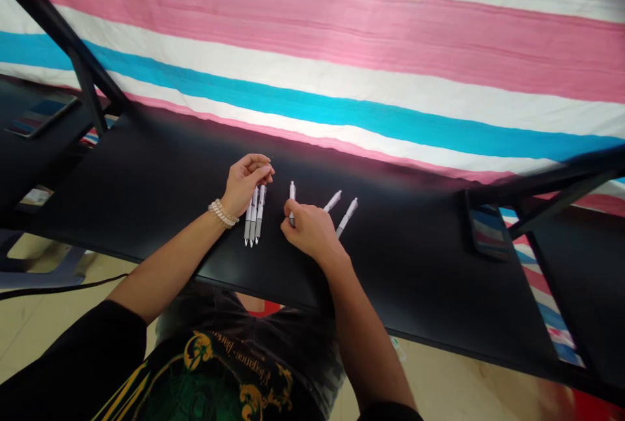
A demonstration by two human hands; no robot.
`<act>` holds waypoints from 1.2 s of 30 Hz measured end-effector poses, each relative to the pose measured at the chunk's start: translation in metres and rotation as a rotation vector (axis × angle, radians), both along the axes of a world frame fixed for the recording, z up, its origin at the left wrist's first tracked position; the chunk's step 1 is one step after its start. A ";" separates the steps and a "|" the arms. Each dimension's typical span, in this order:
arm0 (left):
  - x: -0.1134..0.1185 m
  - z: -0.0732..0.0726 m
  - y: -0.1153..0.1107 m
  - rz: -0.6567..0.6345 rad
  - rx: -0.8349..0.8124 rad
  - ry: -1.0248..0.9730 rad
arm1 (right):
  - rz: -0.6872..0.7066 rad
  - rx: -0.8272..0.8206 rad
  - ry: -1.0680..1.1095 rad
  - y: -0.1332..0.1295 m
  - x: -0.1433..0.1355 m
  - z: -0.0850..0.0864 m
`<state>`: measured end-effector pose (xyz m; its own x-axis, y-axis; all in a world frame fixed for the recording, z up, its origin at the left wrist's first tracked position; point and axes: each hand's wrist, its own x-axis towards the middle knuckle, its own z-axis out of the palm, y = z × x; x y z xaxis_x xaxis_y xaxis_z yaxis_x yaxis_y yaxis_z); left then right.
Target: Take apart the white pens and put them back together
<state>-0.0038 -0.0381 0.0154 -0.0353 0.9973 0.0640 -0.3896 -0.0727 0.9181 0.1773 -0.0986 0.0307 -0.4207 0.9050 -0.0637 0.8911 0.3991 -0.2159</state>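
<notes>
Three white-and-grey click pens [252,216] lie side by side on the black table [410,265], their tips toward me. My left hand [248,180], with a braided bracelet at the wrist, is over their upper ends. Its fingers are curled with the thumb against them, and nothing shows between them. To the right, my right hand [312,229] pinches another white pen [292,192] between thumb and fingers; its clicker end points away from me. Beyond that hand lie two more pens, one partly hidden pen [333,201] and one slanted pen [347,216] whose lower end is covered.
A striped pink, white and blue cloth [342,37] hangs along the table's far edge. Dark metal frame bars [88,82] rise at the left, with another bar [537,183] at the right. A dark flat phone-like object [488,232] lies near the right end.
</notes>
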 end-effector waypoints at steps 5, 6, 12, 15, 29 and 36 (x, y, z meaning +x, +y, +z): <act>-0.001 -0.004 0.002 0.025 -0.010 0.006 | -0.054 -0.047 -0.054 0.002 0.012 0.002; -0.001 -0.004 0.002 0.027 -0.011 0.006 | -0.055 -0.049 -0.060 0.002 0.012 0.002; -0.001 -0.002 0.001 0.020 -0.020 0.012 | -0.058 -0.076 -0.056 0.000 0.016 0.003; -0.001 -0.001 0.000 0.017 -0.020 -0.001 | -0.072 -0.104 -0.035 0.000 0.022 0.005; 0.007 0.004 -0.014 -0.429 -0.104 -0.050 | 0.064 -0.185 0.802 -0.004 0.004 0.009; 0.007 -0.001 -0.008 -0.145 -0.065 -0.130 | -0.265 -0.192 1.090 0.000 -0.005 -0.008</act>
<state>0.0027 -0.0460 0.0142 0.1050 0.9945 0.0032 -0.5074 0.0508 0.8602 0.1727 -0.0989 0.0224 -0.1338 0.9884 0.0713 0.2431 0.1025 -0.9646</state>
